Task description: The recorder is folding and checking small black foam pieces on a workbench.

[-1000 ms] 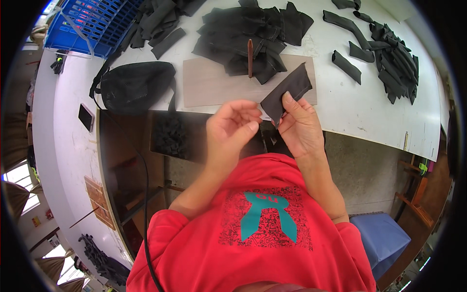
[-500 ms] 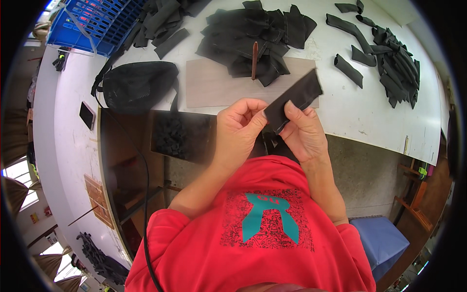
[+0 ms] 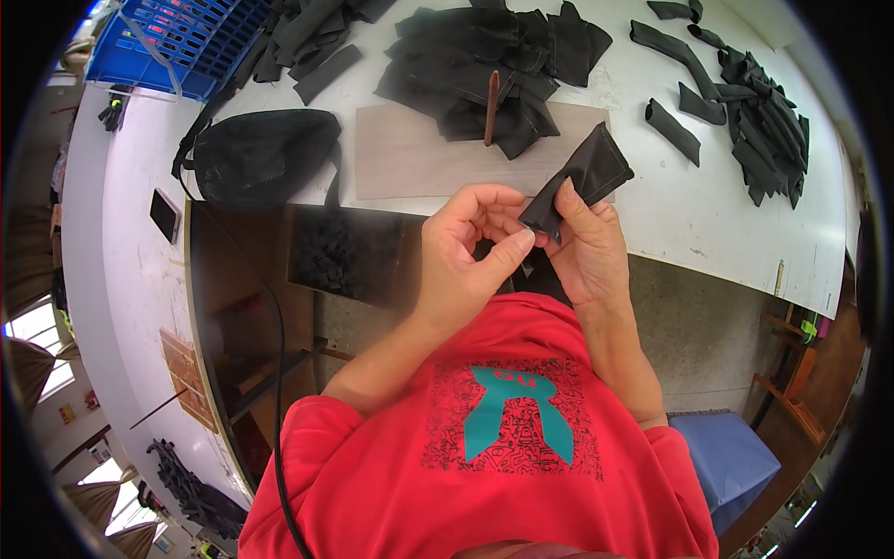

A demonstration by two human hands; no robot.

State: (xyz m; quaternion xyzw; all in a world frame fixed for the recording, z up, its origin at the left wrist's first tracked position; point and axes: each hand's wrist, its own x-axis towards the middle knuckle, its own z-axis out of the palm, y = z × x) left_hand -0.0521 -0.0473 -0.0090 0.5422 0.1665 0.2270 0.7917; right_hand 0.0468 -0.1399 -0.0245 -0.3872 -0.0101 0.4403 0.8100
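A stitched black fabric piece [image 3: 599,166], folded into a narrow sleeve-like shape, slants above the front edge of the table. My right hand [image 3: 596,247] grips its middle, thumb on top and fingers beneath. At its lower left end, my left hand [image 3: 456,244] pinches the corner with thumb and curled fingertips. Just beyond, a pointed brown stick [image 3: 492,107] stands upright by a flat grey-brown board [image 3: 396,158]. A heap of similar flat black fabric pieces [image 3: 447,61] lies behind and partly over the board.
Rolled black fabric tubes [image 3: 768,140] are piled at the right of the white table [image 3: 643,219]. A black pouch [image 3: 265,160], a phone [image 3: 165,216] and a blue crate [image 3: 177,47] are on the left. An open box of small dark pieces [image 3: 335,256] sits below the edge. A cable [image 3: 277,373] hangs at my left.
The fabric piece has bulged and creased, its lower end bunching between my hands. My right thumb has shifted along it, and my left hand has moved slightly right.
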